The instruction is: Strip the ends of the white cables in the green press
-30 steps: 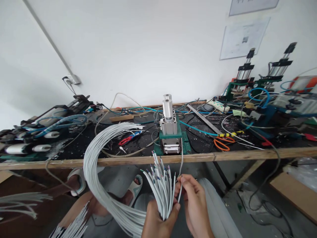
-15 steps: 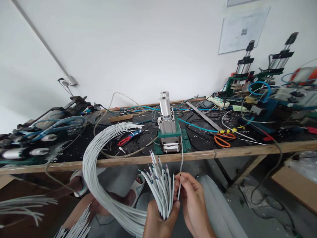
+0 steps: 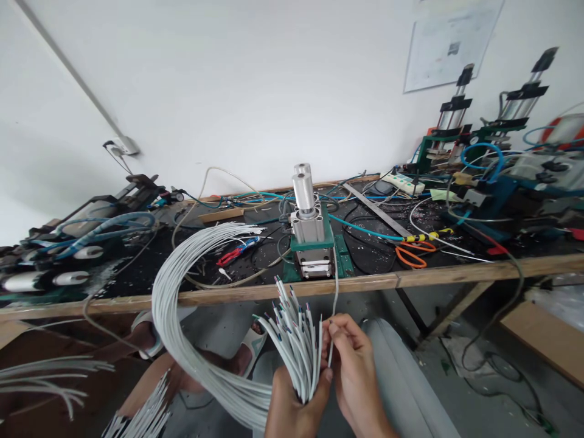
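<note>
White cable bundle (image 3: 182,340) gripped by left hand (image 3: 292,407); right hand (image 3: 358,371) pinches 1 cable (image 3: 330,353).

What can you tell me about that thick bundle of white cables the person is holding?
The bundle of white cables holds dozens of thin, grey-white, plastic-sheathed strands. The left hand grips it near one end, where the tips fan upward, showing blue, red and dark cores. It sweeps left and up in a wide arc, its far ends lying over the workbench. The right hand pinches a single cable at the fan's right edge.
</note>
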Available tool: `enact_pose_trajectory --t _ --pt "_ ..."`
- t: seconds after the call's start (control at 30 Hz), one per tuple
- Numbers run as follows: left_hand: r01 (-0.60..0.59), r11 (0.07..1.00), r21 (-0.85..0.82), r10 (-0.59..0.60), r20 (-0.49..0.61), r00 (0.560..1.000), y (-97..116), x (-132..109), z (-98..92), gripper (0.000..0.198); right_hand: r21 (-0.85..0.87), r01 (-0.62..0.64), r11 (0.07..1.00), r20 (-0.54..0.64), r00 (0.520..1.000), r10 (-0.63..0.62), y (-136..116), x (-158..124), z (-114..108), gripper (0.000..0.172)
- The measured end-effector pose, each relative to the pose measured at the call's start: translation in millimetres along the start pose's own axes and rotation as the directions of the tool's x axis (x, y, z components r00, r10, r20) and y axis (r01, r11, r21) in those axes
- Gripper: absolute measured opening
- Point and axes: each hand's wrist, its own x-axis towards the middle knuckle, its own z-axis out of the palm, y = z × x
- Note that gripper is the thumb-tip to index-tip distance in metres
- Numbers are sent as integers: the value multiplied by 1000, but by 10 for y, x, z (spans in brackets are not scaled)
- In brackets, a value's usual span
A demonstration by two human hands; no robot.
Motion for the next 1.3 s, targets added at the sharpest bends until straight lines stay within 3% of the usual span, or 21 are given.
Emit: enact_pose_trajectory --t 0.3,0.63,1.0,1.3 --pt "1 999 -35 0 26 1000 -2 -1 -11 38 25 -6 1000 23 1000 6 -13 -14 13 35" --pt "6 999 -47 -6 4 1000 -32 3 -43 40 -78 2 997 158 987 10 -65 -14 -53 26" --pt "-8 999 -46 8 10 1000 -32 -3 -3 33 -14 2 1000 57 998 -1 22 37 -47 35" --pt "6 1000 -5 -6 -60 998 -126 16 -25 22 -93 -85 992 146 984 98 -158 75 -39 28"
